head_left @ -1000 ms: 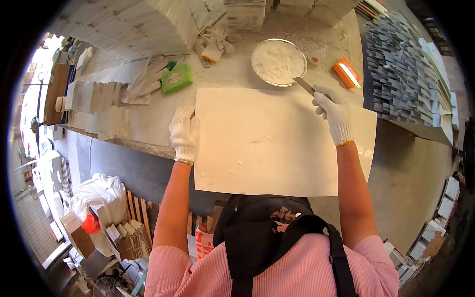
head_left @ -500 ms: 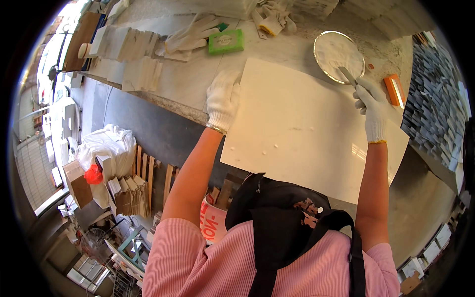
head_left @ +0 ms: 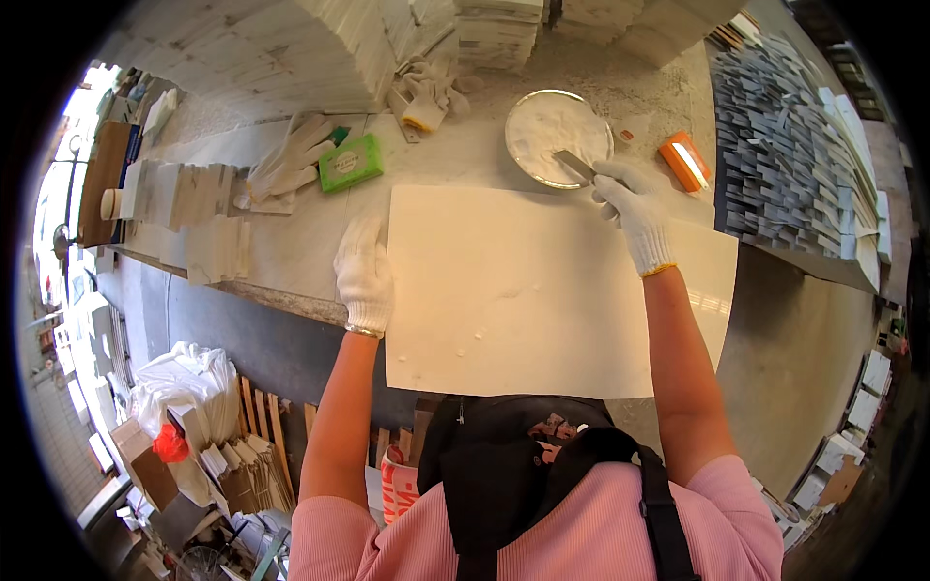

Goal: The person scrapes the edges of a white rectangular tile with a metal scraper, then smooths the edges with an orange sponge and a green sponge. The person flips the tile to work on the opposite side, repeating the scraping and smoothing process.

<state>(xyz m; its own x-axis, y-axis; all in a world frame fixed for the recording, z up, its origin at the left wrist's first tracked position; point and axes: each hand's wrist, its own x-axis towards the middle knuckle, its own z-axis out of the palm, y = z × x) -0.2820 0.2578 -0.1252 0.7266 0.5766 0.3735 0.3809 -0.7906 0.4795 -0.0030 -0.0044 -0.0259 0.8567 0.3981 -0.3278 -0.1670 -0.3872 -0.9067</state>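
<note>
A large, glossy cream slab (head_left: pixel 542 290) lies flat on the worktable, its near edge against my black apron (head_left: pixel 513 455). At its left edge rests my left hand (head_left: pixel 366 276) in a white knit glove, fingers stretched out flat along the slab's side and gripping nothing visible. My right hand (head_left: pixel 632 208), gloved likewise, closes around a flat metal putty knife (head_left: pixel 574 165). The knife's tip reaches over or into the white paste or powder (head_left: pixel 552 121) that fills a round, shiny-rimmed container (head_left: pixel 511 155) beyond the slab. How deep the tip sits I cannot tell.
A green box (head_left: pixel 351 163) and spare gloves (head_left: pixel 426 102) lie at the far left, an orange pack (head_left: pixel 685 162) right of the container. Stacked pale stone pieces (head_left: pixel 179 194) line the left and back. Many grey strips (head_left: pixel 794 145) are heaped at the right.
The whole view has turned and shifted, so the table lies straighter before me. Both hands keep nearly the same places on the slab and at the container.
</note>
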